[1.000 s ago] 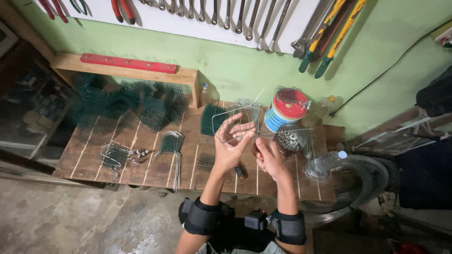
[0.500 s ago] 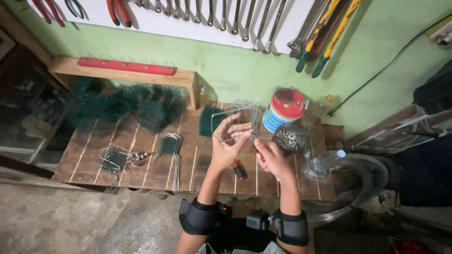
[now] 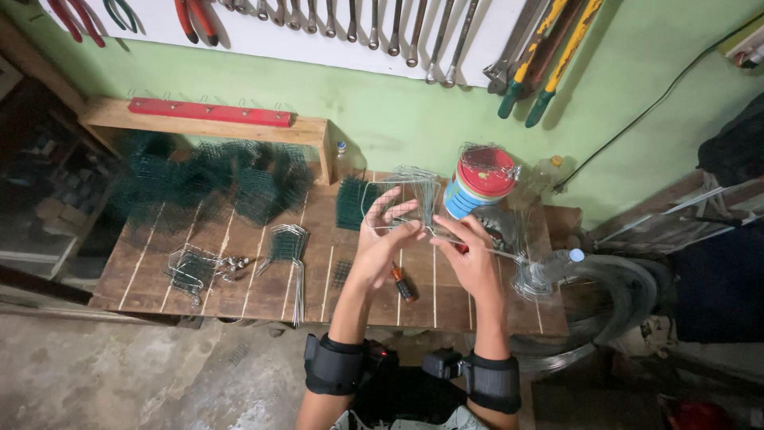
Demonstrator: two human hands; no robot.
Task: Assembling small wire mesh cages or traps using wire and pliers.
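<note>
My left hand (image 3: 383,239) is raised above the wooden workbench (image 3: 239,279), fingers spread, pressing on a bent wire frame (image 3: 402,199) that it holds from the left. My right hand (image 3: 471,259) grips the frame's right end, where a long straight wire (image 3: 509,255) runs off to the right. A small screwdriver with an orange handle (image 3: 403,283) lies on the bench just below my hands.
Green wire mesh pieces (image 3: 207,183) lie at the back left of the bench, bent wire hooks (image 3: 288,247) and a wire bundle (image 3: 191,267) in front. A striped tin with a red lid (image 3: 480,183), a plastic bottle (image 3: 549,271) and wire coils (image 3: 605,302) are right. Tools hang on the wall.
Both hands have shifted slightly, turning the wire frame between them; the left fingers are now more spread. The bench objects have not moved.
</note>
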